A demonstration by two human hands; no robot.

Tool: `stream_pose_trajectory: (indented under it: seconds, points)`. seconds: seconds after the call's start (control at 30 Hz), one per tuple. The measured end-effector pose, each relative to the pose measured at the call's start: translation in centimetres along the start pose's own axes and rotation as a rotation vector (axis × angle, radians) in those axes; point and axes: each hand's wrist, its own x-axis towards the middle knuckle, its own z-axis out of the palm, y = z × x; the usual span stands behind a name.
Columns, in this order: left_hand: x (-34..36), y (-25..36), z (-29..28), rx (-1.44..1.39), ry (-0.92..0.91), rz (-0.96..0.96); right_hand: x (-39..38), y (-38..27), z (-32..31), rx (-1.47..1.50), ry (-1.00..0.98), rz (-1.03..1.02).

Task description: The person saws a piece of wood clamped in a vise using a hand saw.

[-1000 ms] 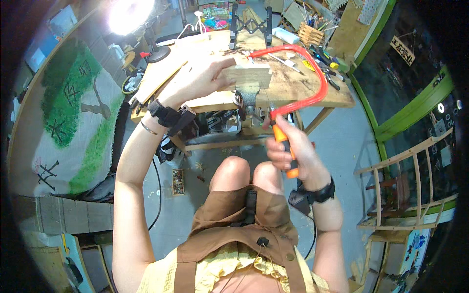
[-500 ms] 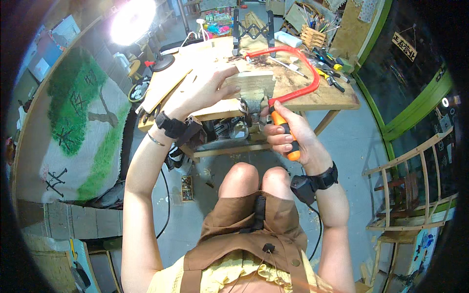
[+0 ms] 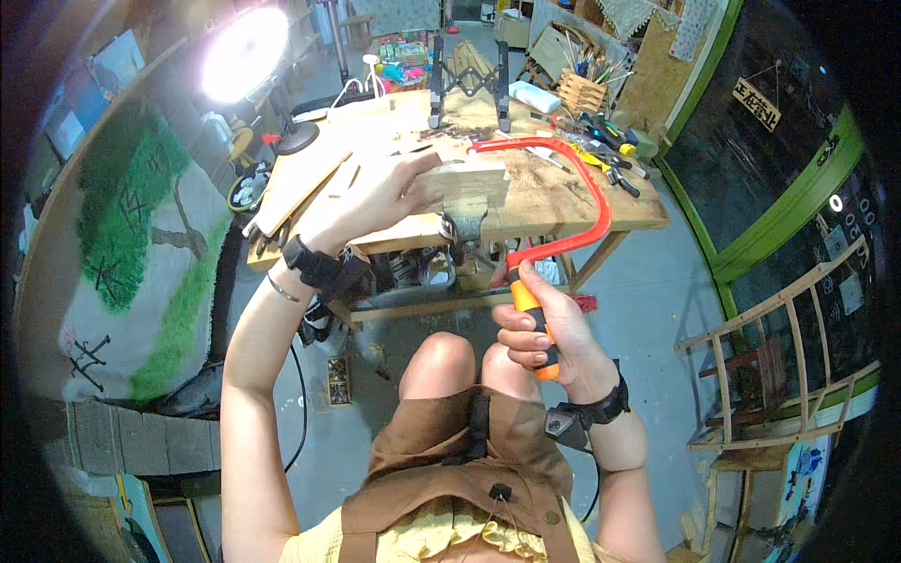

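Observation:
In my right hand (image 3: 554, 328) is a coping saw, its fingers wrapped round the orange-and-black handle (image 3: 532, 314). The saw's red curved frame (image 3: 601, 202) arches out over the right part of the workbench (image 3: 554, 197). Its thin blade is hard to make out, near the right end of a pale wooden board (image 3: 474, 183). Beneath the board sits a grey metal vise (image 3: 467, 225) at the bench's front edge. My left hand (image 3: 380, 199) grips the board's left end, thumb and forefinger at its edge; the other fingers are partly hidden.
A bright lamp (image 3: 246, 54) stands at the back left. Behind the board is a black folding stand (image 3: 469, 89). Pliers and other tools (image 3: 610, 150) lie at the right, near a wooden holder of brushes (image 3: 580, 92). A wooden ladder-like rack (image 3: 774, 347) stands at the right.
My right hand has pulled the saw down toward me, and the frame has come nearer. My left hand stays at the board. The whole view has shifted slightly.

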Motion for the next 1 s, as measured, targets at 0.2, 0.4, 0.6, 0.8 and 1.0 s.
stream_pose_trajectory:
  seconds: [0.2,0.4,0.6,0.8,1.0]
  points:
    - [-0.1,-0.4,0.9,0.033,0.154,0.107,3.2,-2.2,0.0,0.073,-0.091,-0.082]
    - [0.1,-0.7,0.5,-0.018,0.067,0.066,0.1,0.3,-0.2,-0.025,-0.086,-0.071]
    - [0.1,0.9,0.7,-0.048,0.011,-0.067,2.3,-1.4,0.3,0.122,-0.047,-0.044]
    - [0.2,-0.2,0.7,-0.025,0.015,0.027,1.0,-0.9,1.1,0.097,-0.008,0.039]
    - [0.0,0.3,0.3,0.090,0.063,0.038,1.1,-1.0,-0.7,0.132,-0.160,0.017]
